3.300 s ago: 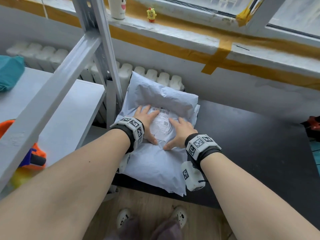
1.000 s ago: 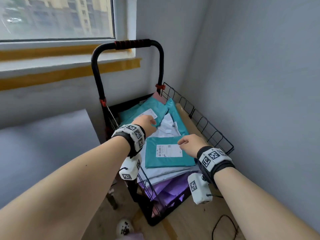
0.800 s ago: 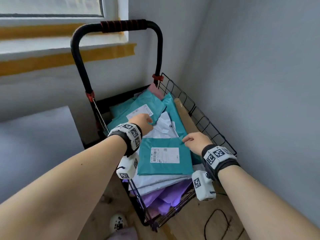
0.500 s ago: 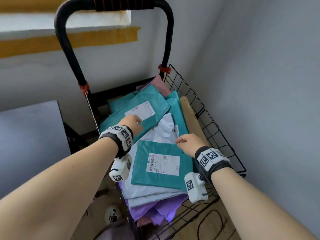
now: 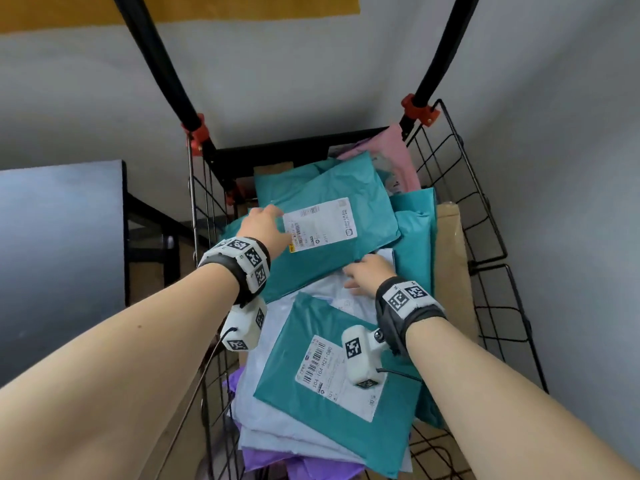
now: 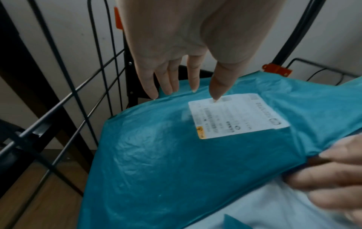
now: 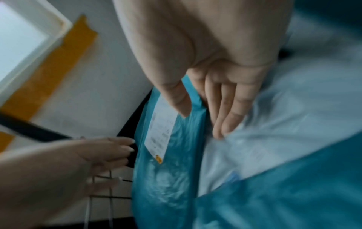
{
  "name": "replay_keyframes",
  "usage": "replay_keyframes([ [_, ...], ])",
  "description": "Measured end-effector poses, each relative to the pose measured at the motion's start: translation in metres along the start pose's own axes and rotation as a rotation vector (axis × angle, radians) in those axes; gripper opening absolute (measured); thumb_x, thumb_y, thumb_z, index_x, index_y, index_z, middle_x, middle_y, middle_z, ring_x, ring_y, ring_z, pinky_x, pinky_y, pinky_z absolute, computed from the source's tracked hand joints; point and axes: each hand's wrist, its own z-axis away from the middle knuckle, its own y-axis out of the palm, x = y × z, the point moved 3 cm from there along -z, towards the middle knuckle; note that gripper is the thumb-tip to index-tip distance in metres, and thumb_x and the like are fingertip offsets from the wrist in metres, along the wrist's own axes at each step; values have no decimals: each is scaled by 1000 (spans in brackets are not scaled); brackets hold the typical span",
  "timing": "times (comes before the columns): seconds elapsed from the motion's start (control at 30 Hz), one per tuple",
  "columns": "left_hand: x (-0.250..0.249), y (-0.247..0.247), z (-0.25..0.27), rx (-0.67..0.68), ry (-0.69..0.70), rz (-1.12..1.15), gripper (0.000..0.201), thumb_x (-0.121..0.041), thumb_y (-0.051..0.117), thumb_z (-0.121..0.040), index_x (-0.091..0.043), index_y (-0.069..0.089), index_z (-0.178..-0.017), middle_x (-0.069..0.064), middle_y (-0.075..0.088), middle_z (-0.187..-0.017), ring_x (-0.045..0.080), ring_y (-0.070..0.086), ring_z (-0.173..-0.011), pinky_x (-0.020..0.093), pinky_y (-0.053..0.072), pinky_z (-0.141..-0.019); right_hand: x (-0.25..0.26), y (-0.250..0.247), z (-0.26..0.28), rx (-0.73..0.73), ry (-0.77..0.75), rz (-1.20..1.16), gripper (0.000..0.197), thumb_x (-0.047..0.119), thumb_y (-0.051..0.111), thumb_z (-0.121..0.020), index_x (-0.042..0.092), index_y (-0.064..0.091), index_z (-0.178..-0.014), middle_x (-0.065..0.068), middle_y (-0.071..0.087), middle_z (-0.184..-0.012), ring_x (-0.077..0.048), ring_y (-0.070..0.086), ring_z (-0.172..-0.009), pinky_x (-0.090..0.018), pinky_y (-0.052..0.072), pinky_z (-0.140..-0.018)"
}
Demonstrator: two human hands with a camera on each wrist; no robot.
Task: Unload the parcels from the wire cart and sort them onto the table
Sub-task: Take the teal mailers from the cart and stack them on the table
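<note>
The black wire cart holds several mailer parcels. On top at the back lies a teal parcel with a white label. My left hand rests on its far left edge, fingers straight, thumb tip on the label. My right hand pinches its near right edge, thumb on top and fingers slid underneath, above a white parcel. A second teal parcel lies nearer me.
A pink parcel and a brown cardboard piece stand along the cart's right side, purple mailers at the bottom. The cart's handle bars rise against the grey wall. The dark table is to the left.
I turned from the table, where both hands pressed a white parcel, to the cart. My right hand left the near teal parcel's corner and took the far teal parcel's edge.
</note>
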Motion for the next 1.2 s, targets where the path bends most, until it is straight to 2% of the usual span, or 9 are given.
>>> replay_keyframes([
  [0.1, 16, 7, -13, 22, -37, -27, 59, -18, 57, -87, -17, 36, -142, 12, 34, -146, 31, 47, -122, 36, 48, -91, 3, 11, -17, -44, 60, -306, 18, 9, 63, -87, 0, 54, -101, -6, 60, -79, -21, 64, -67, -27, 54, -58],
  [0.17, 25, 12, -18, 76, -61, -29, 61, -19, 57, -88, -18, 32, -143, 12, 35, -145, 31, 51, -118, 34, 48, -85, 7, 14, -24, -64, 67, -397, 18, 12, 64, -88, 4, 52, -99, -2, 59, -77, -16, 62, -60, -20, 49, -44],
  [0.3, 33, 15, -21, 72, -109, 42, 60, -19, 57, -88, -19, 32, -143, 11, 37, -144, 31, 57, -108, 31, 46, -75, 12, 18, -31, -21, 89, -378, 14, 9, 62, -89, 3, 55, -99, -3, 62, -67, -9, 62, -45, -18, 43, -40],
  [0.6, 24, 5, -15, 19, -93, 69, 66, -19, 59, -86, -17, 28, -145, 13, 35, -144, 31, 50, -118, 35, 47, -87, 38, 3, -9, 71, 39, -494, 11, -4, 50, -92, 4, 48, -84, -10, 58, -81, -11, 65, -45, -19, 53, -48],
  [0.7, 16, -4, -6, -11, -70, 94, 68, -18, 59, -85, -16, 27, -145, 13, 35, -144, 31, 45, -124, 37, 44, -96, 46, -11, 5, 23, -9, -521, 10, -3, 51, -90, 3, 48, -96, -10, 56, -82, -13, 65, -45, -22, 54, -52],
  [0.83, 5, -22, 11, -49, -42, 128, 74, -19, 61, -82, -19, 25, -147, 12, 39, -141, 30, 48, -120, 39, 48, -93, 58, -35, 30, -81, -105, -548, 23, -3, 52, -87, 6, 42, -105, -7, 54, -75, -15, 64, -49, -24, 53, -53],
  [0.97, -9, -46, 35, -119, -5, 165, 74, -19, 62, -81, -19, 26, -146, 12, 44, -135, 31, 53, -114, 41, 50, -92, 71, -48, 61, -103, -192, -587, 29, -3, 50, -87, 8, 41, -113, -8, 52, -75, -12, 62, -38, -20, 52, -42],
  [1.13, -25, -79, 70, -261, 48, 163, 73, -18, 62, -82, -16, 26, -145, 12, 40, -140, 31, 45, -123, 41, 45, -96, 84, -61, 100, -121, -243, -716, 7, 0, 46, -91, 3, 45, -97, -8, 49, -74, -13, 61, -39, -23, 53, -45],
  [1.2, -27, -91, 85, -320, 45, 160, 74, -19, 61, -84, -15, 23, -147, 12, 34, -145, 32, 37, -130, 41, 38, -101, 85, -68, 114, -133, -252, -809, 13, -1, 43, -91, 3, 43, -104, -9, 47, -74, -18, 60, -50, -26, 53, -53],
])
